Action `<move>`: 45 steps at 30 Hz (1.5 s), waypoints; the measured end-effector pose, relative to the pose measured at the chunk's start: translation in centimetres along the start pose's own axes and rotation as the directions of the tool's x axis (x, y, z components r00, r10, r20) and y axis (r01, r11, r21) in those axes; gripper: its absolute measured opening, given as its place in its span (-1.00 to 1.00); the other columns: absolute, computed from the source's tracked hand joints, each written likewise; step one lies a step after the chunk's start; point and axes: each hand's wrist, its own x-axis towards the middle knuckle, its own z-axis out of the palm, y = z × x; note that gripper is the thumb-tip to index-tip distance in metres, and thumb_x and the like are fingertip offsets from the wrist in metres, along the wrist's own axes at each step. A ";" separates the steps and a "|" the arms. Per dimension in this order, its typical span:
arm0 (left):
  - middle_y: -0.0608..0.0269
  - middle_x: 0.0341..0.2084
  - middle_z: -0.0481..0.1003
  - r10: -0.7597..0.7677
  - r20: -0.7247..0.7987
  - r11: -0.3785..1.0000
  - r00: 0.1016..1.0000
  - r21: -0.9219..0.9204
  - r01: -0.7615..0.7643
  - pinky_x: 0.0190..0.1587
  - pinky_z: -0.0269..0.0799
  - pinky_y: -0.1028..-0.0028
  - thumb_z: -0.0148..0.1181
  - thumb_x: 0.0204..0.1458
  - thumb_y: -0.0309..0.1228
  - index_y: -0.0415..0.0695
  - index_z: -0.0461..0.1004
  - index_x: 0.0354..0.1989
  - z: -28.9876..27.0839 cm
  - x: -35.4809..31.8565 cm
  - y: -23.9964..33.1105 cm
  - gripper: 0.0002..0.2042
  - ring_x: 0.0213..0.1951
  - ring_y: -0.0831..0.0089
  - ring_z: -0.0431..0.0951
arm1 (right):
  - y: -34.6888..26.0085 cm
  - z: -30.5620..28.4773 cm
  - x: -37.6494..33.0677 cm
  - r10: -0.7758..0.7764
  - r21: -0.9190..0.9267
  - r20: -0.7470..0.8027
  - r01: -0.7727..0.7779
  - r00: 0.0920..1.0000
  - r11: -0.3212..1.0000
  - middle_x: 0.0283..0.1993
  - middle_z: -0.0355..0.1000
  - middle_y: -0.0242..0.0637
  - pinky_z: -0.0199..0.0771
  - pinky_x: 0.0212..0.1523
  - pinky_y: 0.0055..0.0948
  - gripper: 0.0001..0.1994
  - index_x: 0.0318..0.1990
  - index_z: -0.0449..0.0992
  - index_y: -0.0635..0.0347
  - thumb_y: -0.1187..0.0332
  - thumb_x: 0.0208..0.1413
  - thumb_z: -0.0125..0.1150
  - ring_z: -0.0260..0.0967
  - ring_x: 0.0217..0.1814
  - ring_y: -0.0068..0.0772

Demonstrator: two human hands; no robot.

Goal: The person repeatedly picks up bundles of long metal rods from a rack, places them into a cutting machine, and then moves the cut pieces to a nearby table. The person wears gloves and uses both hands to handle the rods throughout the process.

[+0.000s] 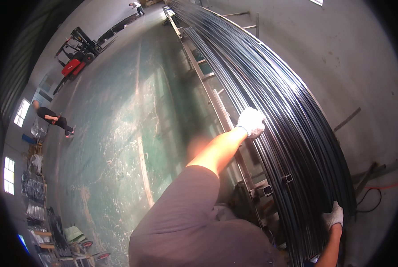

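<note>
A long stack of dark metal tubes (270, 89) lies on a grey steel rack (217, 102) that runs away from me. My left hand (251, 122), in a white glove, is closed on the near side of the tube stack about midway along. My right hand (333, 216), also gloved, grips the tubes near their cut ends (287, 179) at the lower right. My grey sleeve and torso fill the bottom of the view.
A green worn floor (132, 133) spreads to the left. A red forklift (76, 55) stands far left, a person (52, 118) walks near the left wall, another person (136, 6) is at the far end. A concrete wall (341, 58) is on the right.
</note>
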 end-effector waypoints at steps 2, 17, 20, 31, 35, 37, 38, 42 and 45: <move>-0.03 -0.25 0.79 -0.014 0.030 1.000 0.999 0.014 0.014 0.15 0.66 0.05 0.25 0.01 -0.28 -0.06 0.83 -0.25 0.0 -0.2 0.1 -0.73 -0.06 -0.03 0.80 | 0.2 -0.3 -0.3 -0.001 -0.042 0.012 0.001 1.000 0.999 0.10 0.71 0.33 0.69 0.34 0.08 -0.38 0.26 0.61 0.42 0.46 -0.07 0.41 0.66 0.28 0.38; -0.04 -0.15 0.77 -0.227 -0.056 0.855 0.972 -0.490 0.171 0.10 0.68 0.08 0.22 0.46 0.16 -0.12 0.75 -0.02 1.3 1.6 0.4 -0.48 -0.03 0.03 0.80 | -6.0 -8.8 -9.7 0.069 -0.054 0.000 -0.069 0.998 0.996 0.16 0.67 0.39 0.64 0.38 0.13 -0.31 0.42 0.52 0.31 0.42 0.04 0.41 0.61 0.32 0.44; 0.05 -0.03 0.70 -0.107 0.264 -0.552 0.959 -0.818 0.164 0.03 0.69 0.03 0.12 0.53 0.28 -0.09 0.59 0.16 4.0 4.0 0.1 -0.40 -0.02 0.14 0.76 | -8.2 -10.3 -12.7 -0.014 -0.106 -0.042 0.009 0.999 0.994 0.06 0.69 0.32 0.66 0.28 0.20 -0.45 0.26 0.53 0.29 0.40 0.09 0.47 0.64 0.22 0.43; -0.18 -0.24 0.67 -0.091 0.173 -0.930 0.981 -0.366 -0.022 0.07 0.80 -0.04 0.12 0.46 -0.40 -0.37 0.55 -0.11 -7.8 3.2 9.1 -0.78 -0.15 -0.13 0.75 | -10.3 -12.9 -21.1 -0.155 -0.218 -0.292 0.093 0.944 0.972 -0.13 0.70 0.12 0.70 0.07 0.15 -0.66 -0.05 0.49 0.21 0.44 0.08 0.52 0.69 0.02 0.32; 0.14 -0.41 0.58 0.113 0.025 -0.974 0.993 -0.195 0.116 -0.04 0.68 0.18 0.17 0.39 -0.46 -0.24 0.55 -0.27 -13.0 -0.2 12.3 -0.84 -0.30 0.23 0.63 | -6.7 -15.0 -27.3 -0.325 -0.403 -0.591 0.079 0.738 0.912 -0.16 0.67 0.06 0.68 0.01 0.10 -0.65 0.04 0.57 0.32 0.34 0.21 0.52 0.68 -0.07 0.24; 0.27 -0.37 0.46 0.256 -0.185 -0.967 0.949 -0.058 0.249 0.04 0.60 0.20 0.19 0.42 -0.43 -0.19 0.51 -0.15 -15.3 -2.5 14.6 -0.90 -0.27 0.31 0.52 | -4.6 -15.7 -31.7 -0.390 -0.520 -0.686 -0.039 0.615 0.853 -0.17 0.65 0.03 0.67 -0.03 0.08 -0.60 0.11 0.62 0.39 0.26 0.30 0.51 0.66 -0.12 0.20; 0.27 -0.34 0.45 0.246 -0.130 -0.968 0.961 -0.081 0.237 0.05 0.60 0.19 0.19 0.42 -0.42 -0.19 0.50 -0.11 -15.8 -3.6 15.3 -0.90 -0.26 0.31 0.50 | -4.1 -16.4 -34.0 -0.396 -0.542 -0.677 -0.055 0.620 0.839 -0.14 0.61 0.08 0.64 -0.01 0.12 -0.61 0.19 0.58 0.40 0.32 0.34 0.41 0.63 -0.09 0.28; 0.27 -0.20 0.50 0.192 -0.061 -0.980 0.979 -0.067 0.188 0.09 0.62 0.21 0.33 0.39 -0.38 -0.24 0.50 0.09 -13.5 -6.1 12.2 -0.76 -0.18 0.32 0.54 | -1.7 -14.3 -38.5 -0.341 -0.521 -0.648 -0.070 0.681 0.850 -0.12 0.53 0.16 0.54 -0.05 0.18 -0.61 0.27 0.51 0.39 0.32 0.45 0.31 0.55 -0.09 0.38; 0.21 -0.23 0.58 -0.044 0.085 -0.980 0.995 -0.195 -0.027 0.02 0.68 0.25 0.38 0.35 -0.40 -0.29 0.56 0.05 -10.4 -4.5 4.3 -0.76 -0.20 0.29 0.62 | 4.5 -8.3 -41.1 -0.270 -0.500 -0.643 -0.125 0.717 0.857 -0.13 0.50 0.16 0.49 -0.10 0.20 -0.61 0.25 0.49 0.39 0.26 0.48 0.32 0.51 -0.12 0.39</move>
